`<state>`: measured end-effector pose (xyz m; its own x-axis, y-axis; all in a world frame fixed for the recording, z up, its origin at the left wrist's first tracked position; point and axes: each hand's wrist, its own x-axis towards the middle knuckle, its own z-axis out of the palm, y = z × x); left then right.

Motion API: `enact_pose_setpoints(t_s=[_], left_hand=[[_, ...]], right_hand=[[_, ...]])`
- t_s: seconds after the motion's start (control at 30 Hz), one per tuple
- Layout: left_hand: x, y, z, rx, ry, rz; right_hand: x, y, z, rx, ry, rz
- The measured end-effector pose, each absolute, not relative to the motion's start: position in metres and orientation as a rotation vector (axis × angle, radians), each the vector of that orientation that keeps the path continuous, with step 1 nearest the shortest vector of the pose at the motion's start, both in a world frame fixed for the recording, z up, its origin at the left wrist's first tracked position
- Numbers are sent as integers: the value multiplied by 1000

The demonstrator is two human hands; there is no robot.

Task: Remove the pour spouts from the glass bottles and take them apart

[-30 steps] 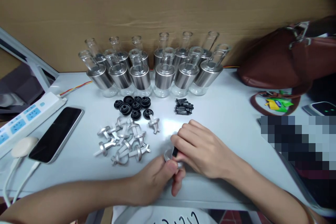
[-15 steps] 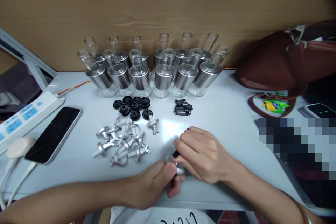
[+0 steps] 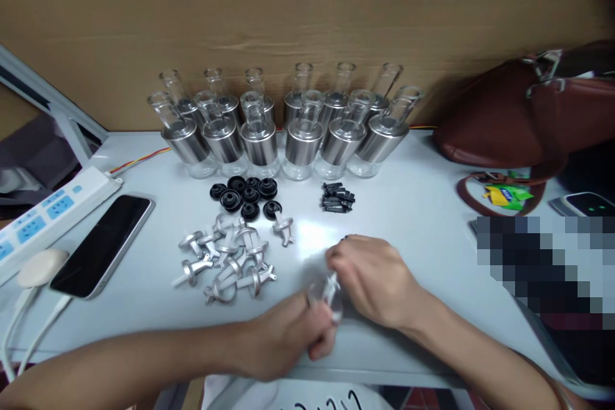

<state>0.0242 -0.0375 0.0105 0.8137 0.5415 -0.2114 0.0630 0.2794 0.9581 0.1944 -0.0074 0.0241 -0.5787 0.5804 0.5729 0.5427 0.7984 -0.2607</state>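
Observation:
My left hand (image 3: 298, 336) is closed on a silver spout piece (image 3: 330, 291) with a round rim, blurred by motion, near the table's front edge. Right beside it, the fingers of my right hand (image 3: 372, 278) are curled at the top of that piece; what they pinch, if anything, is hidden. Silver spout pieces (image 3: 230, 246) lie in a loose pile to the left. Behind them is a cluster of black round caps (image 3: 250, 194). Small black parts (image 3: 337, 197) form a little heap beyond my right hand. Glass bottles with metal bands (image 3: 303, 141) stand in two rows at the back.
At the left lie a phone (image 3: 102, 246), a white charger (image 3: 42, 268) and a power strip (image 3: 52, 208). A brown bag (image 3: 523, 118) with its strap, green and yellow packets (image 3: 509, 196) and a partly pixelated dark object (image 3: 552, 307) are at the right. Cardboard (image 3: 307, 6) rises behind the bottles.
The black bit by my right fingertips no longer shows. My right hand has shifted slightly, and the silver piece in my left hand now shows more upright. The view has moved slightly.

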Motion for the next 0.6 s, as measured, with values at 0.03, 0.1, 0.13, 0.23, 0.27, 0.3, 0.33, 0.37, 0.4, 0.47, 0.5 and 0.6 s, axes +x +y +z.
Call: enact_pose_setpoints(t_s=[0.03, 0.1, 0.13, 0.23, 0.27, 0.3, 0.33, 0.37, 0.4, 0.47, 0.5, 0.6], left_hand=[[24, -36, 14, 1325, 558, 327], [24, -35, 18, 1359, 555, 330], [24, -35, 18, 1332, 562, 348], [25, -36, 13, 1233, 574, 396], [25, -37, 12, 1214, 574, 396], [25, -37, 11, 1200, 576, 389], [25, -38, 10, 1188, 574, 379], [24, -38, 10, 1176, 572, 372], [24, -38, 11, 1158, 573, 371], [23, -38, 12, 1130, 578, 373], [23, -38, 13, 1130, 582, 375], [23, -37, 14, 1164, 600, 364]], right_hand=[[193, -9, 25, -850, -2270, 133], [192, -10, 27, -875, -2218, 233], [192, -10, 28, -877, -2216, 271], [198, -3, 30, -983, -2139, 329], [201, 1, 30, -1063, -2071, 335], [206, 6, 29, -1153, -1986, 346], [211, 12, 29, -1243, -1895, 378], [216, 17, 28, -1328, -1804, 436], [222, 23, 27, -1394, -1722, 512], [231, 32, 24, -1465, -1594, 676], [235, 36, 22, -1473, -1542, 749], [241, 43, 16, -1516, -1463, 844]])
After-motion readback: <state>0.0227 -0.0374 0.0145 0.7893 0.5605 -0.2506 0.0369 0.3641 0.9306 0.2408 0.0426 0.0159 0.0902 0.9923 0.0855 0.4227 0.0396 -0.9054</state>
